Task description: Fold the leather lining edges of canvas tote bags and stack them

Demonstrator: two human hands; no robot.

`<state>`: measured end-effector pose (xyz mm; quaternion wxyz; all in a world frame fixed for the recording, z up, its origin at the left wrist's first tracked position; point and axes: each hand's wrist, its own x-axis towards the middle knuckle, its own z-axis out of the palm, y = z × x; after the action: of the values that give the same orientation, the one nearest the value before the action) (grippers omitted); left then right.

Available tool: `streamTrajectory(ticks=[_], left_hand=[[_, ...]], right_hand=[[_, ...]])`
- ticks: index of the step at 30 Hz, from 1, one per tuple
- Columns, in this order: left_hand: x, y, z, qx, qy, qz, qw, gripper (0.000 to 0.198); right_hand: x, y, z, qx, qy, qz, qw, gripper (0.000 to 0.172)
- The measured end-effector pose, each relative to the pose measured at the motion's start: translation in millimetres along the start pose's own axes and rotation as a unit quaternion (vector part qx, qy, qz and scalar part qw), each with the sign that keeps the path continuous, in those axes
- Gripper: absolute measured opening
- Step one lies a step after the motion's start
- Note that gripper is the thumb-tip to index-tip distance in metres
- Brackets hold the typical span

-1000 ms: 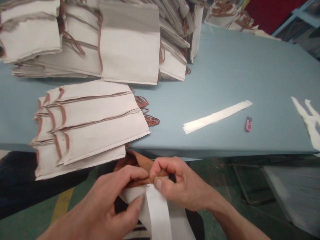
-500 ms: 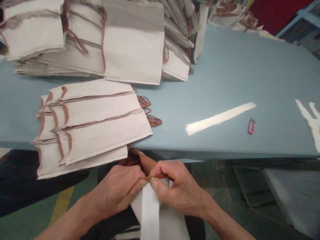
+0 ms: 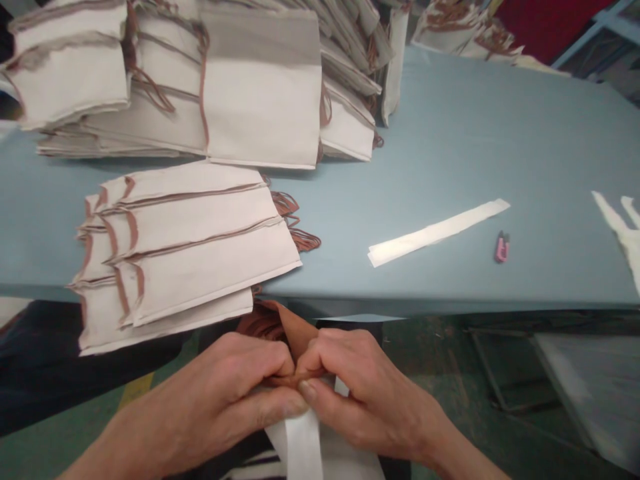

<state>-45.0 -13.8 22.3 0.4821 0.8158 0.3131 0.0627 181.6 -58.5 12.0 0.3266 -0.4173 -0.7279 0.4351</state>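
Observation:
At the table's front edge, both hands meet over a cream fabric piece [image 3: 345, 433] with a brown edge. My left hand [image 3: 240, 393] pinches the brown fabric edge [image 3: 287, 381] between thumb and fingers. Right beside it, my right hand [image 3: 360, 387] grips the same edge, its thumb touching the left thumb. A white strip [image 3: 303, 443] hangs down from under the thumbs. Behind the knuckles a brown flap [image 3: 297, 330] rises toward the table. What lies inside the pinch is hidden by the fingers.
Cream pieces with brown edging and cords [image 3: 200, 233] overlap on the blue table [image 3: 450, 133], partly past its front edge. Larger piles [image 3: 260, 93] stand behind. White strips [image 3: 440, 232], pink thread snips [image 3: 502, 248] and a torn white scrap [image 3: 625, 240] lie rightward.
Both hands have come slightly lower and nearer to me, still on the brown edge. The left thumb now stretches across the top of the white strip. The view has shifted a little.

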Motion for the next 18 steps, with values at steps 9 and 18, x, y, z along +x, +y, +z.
streamTrajectory(ticks=[9, 18], left_hand=[[6, 12, -2.6, -0.087, -0.063, -0.049, 0.993, 0.030], [7, -2, 16.4, -0.035, 0.039, 0.027, 0.998, 0.031]], right_hand=[[-5, -9, -3, -0.046, 0.017, -0.034, 0.998, 0.016], [-7, -8, -12, -0.005, -0.008, 0.050, 0.999, 0.015]])
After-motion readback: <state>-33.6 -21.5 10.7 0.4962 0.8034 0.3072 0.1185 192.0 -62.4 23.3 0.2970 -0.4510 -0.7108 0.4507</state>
